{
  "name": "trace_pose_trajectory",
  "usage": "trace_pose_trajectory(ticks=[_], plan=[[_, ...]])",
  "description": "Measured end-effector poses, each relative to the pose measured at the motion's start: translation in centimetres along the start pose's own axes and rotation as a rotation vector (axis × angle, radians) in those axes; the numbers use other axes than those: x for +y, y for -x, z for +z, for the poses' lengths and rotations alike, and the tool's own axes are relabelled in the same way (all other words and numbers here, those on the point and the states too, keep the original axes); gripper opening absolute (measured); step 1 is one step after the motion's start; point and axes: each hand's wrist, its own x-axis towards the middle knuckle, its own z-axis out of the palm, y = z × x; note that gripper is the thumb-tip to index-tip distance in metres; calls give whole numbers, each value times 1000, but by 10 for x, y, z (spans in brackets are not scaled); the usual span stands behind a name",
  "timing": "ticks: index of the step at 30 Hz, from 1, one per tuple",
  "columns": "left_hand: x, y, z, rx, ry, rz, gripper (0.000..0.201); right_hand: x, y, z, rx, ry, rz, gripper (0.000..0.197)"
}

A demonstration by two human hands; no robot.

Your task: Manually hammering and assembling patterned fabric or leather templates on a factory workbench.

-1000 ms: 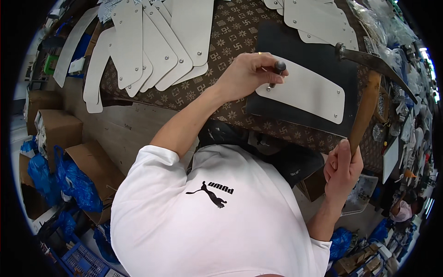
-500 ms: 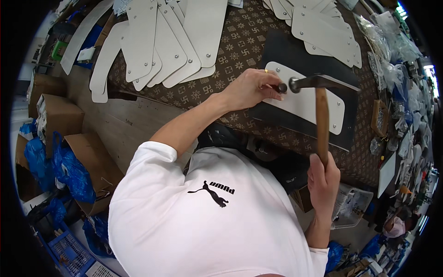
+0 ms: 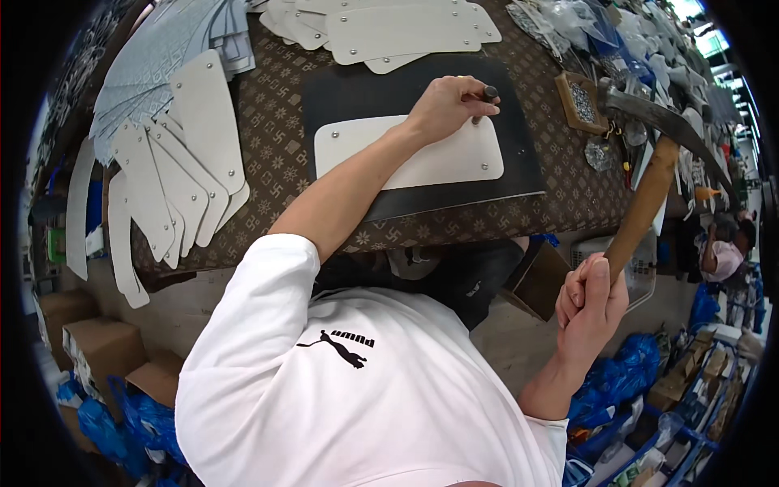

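I have the left hand (image 3: 445,107) pinched on a dark punch (image 3: 490,93) at the upper right corner of a white studded panel (image 3: 454,158), upper centre of the frame. The punch's top tips slightly right; the panel's long axis runs left to right. My right hand (image 3: 594,302) is clamped round a hammer (image 3: 647,195) at right, handle slanting up-right, striking face leftward. The left forearm (image 3: 349,188) blocks my view of the panel's middle. A black mat (image 3: 357,89) lies beneath; a wooden box (image 3: 563,101) sits upper right.

blue plastic bags (image 3: 150,415) lie near cardboard boxes (image 3: 105,351) at the lower left.
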Motion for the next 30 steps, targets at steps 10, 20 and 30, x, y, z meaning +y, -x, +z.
trace_pose_trajectory(ticks=[10,20,30], plan=[[-4,-7,15,-26,-108,14,19,-75,-53,-17,-116,-230,-763,29],[9,11,6,-50,-62,-7,19,25,-52,0,99,270,256,33],[11,37,34,-224,61,44,13,-32,-19,-30,136,-154,-299,33]])
